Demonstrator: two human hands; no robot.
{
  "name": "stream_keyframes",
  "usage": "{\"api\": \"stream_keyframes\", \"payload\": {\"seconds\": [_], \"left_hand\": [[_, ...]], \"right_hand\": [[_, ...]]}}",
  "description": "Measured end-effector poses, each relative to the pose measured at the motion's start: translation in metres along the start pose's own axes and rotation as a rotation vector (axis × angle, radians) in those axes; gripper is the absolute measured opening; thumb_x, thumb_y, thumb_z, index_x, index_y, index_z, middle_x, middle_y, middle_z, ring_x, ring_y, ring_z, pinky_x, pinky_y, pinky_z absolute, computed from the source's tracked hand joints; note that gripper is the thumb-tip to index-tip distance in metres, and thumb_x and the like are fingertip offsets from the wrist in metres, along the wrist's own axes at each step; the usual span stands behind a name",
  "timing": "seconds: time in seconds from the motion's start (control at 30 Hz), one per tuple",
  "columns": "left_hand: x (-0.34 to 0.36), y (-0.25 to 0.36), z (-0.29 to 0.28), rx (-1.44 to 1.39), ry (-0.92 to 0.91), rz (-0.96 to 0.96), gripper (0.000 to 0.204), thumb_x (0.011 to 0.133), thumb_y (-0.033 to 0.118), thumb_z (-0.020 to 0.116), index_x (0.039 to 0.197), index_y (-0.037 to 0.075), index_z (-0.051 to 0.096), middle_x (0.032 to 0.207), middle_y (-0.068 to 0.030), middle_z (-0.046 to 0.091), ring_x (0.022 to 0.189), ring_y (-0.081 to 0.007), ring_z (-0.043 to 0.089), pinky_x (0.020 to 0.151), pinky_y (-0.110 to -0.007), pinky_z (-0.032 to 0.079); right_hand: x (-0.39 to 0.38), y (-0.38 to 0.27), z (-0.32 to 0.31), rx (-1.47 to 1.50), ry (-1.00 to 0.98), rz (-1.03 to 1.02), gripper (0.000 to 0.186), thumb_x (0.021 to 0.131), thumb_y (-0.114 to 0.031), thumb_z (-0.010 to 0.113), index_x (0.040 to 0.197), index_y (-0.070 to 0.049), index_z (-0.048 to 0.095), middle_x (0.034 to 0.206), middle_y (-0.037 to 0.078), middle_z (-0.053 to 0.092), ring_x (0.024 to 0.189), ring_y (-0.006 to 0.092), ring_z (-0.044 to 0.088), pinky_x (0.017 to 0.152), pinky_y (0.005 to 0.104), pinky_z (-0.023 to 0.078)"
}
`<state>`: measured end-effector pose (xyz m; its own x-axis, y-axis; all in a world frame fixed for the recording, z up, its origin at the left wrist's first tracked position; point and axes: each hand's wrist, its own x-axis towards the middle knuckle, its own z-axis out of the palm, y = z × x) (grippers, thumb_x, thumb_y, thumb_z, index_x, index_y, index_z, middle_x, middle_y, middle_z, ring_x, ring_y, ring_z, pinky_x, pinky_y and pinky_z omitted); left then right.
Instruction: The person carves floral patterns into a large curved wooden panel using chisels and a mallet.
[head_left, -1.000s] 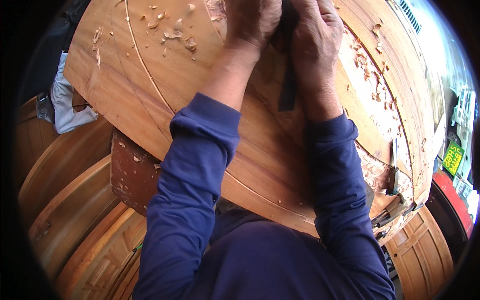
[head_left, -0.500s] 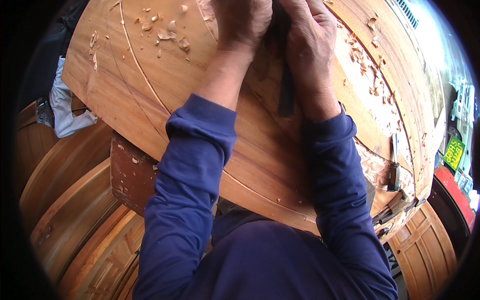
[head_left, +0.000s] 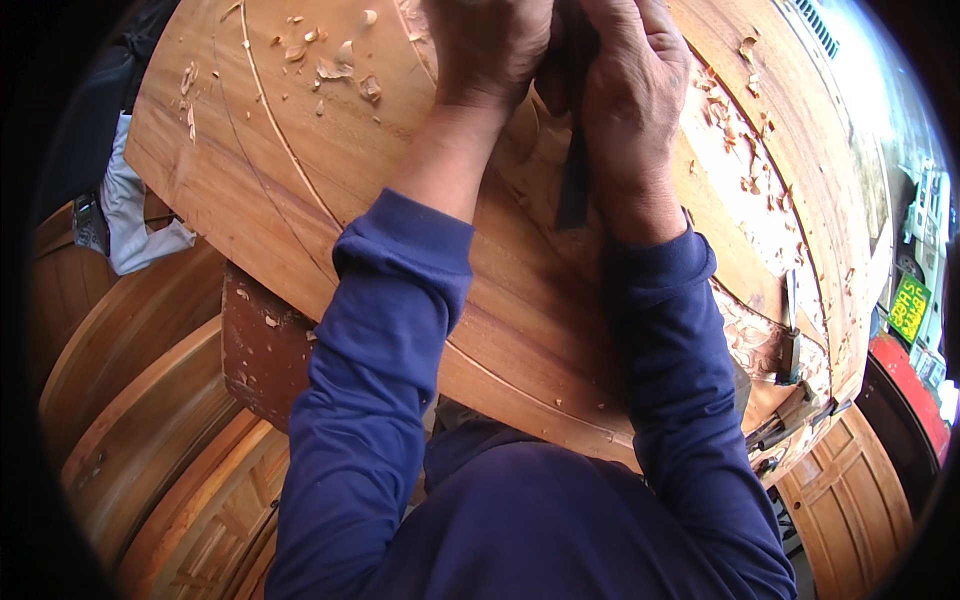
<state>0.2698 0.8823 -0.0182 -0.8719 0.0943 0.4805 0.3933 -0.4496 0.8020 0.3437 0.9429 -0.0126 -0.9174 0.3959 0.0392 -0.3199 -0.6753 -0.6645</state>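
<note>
My left hand (head_left: 485, 55) and my right hand (head_left: 632, 100) are closed around a dark, elongated tool (head_left: 572, 185) at the top centre; their fingertips are partly hidden or cut off by the frame. The tool's narrow dark end extends down between my wrists, over a large curved wooden panel (head_left: 280, 170). The panel has carved grooves and drawn lines, with curled shavings (head_left: 365, 85) scattered on it. A pale carved band (head_left: 745, 165) runs down its right part, also strewn with shavings.
A slender metal tool (head_left: 792, 335) and other tools (head_left: 785, 425) lie at the panel's lower right. Stacked wooden door panels (head_left: 150, 410) fill the lower left, beside a reddish-brown board (head_left: 260, 330). A white cloth (head_left: 145, 245) is at the left; a parked vehicle (head_left: 925, 220) is at the right.
Both hands shift slightly left between the oldest and middle frames, then slightly right again, keeping their hold on the dark tool. The whole view has shifted a little.
</note>
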Motion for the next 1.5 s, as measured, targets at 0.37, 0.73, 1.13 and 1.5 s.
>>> {"api": "stream_keyframes", "payload": {"seconds": [0.37, 0.73, 1.13, 1.5], "left_hand": [[0.008, 0.017, -0.015, -0.017, 0.079, -0.354, 0.059, 0.11, 0.052, 0.042, 0.13, -0.001, 0.058, 0.092, -0.0165, 0.07, 0.073, -0.0245, 0.073, 0.067, -0.033, 0.061], [0.011, 0.027, 0.009, -0.077, -0.09, -0.479, 0.074, 0.109, 0.059, 0.045, 0.155, 0.001, 0.041, 0.127, -0.0202, 0.061, 0.105, -0.0258, 0.068, 0.087, -0.035, 0.058], [0.007, 0.016, 0.002, -0.046, -0.24, -0.406, 0.067, 0.112, 0.055, 0.041, 0.161, 0.009, 0.041, 0.132, -0.0182, 0.062, 0.105, -0.0219, 0.07, 0.089, -0.032, 0.057], [0.009, 0.012, -0.004, -0.16, -0.161, -0.355, 0.064, 0.114, 0.048, 0.038, 0.159, 0.002, 0.043, 0.141, -0.0195, 0.059, 0.123, -0.0244, 0.064, 0.104, -0.037, 0.052]], "right_hand": [[0.017, -0.045, -0.01, -0.263, 0.309, 0.032, 0.03, 0.112, -0.036, 0.053, 0.109, -0.007, 0.061, 0.079, 0.0, 0.057, 0.055, 0.0064, 0.053, 0.044, 0.0211, 0.043], [0.027, -0.037, -0.018, -0.505, 0.259, -0.185, 0.03, 0.114, -0.027, 0.05, 0.135, -0.007, 0.058, 0.088, 0.002, 0.058, 0.053, 0.0069, 0.052, 0.044, 0.0212, 0.042], [0.023, -0.026, 0.007, -0.304, 0.28, -0.294, 0.026, 0.115, -0.024, 0.049, 0.133, -0.008, 0.058, 0.078, -0.003, 0.049, 0.05, 0.0045, 0.041, 0.043, 0.0201, 0.037], [0.024, -0.019, 0.024, -0.331, 0.112, -0.096, 0.039, 0.114, -0.03, 0.05, 0.144, -0.005, 0.055, 0.074, 0.002, 0.056, 0.046, 0.0089, 0.047, 0.039, 0.0234, 0.038]]}}
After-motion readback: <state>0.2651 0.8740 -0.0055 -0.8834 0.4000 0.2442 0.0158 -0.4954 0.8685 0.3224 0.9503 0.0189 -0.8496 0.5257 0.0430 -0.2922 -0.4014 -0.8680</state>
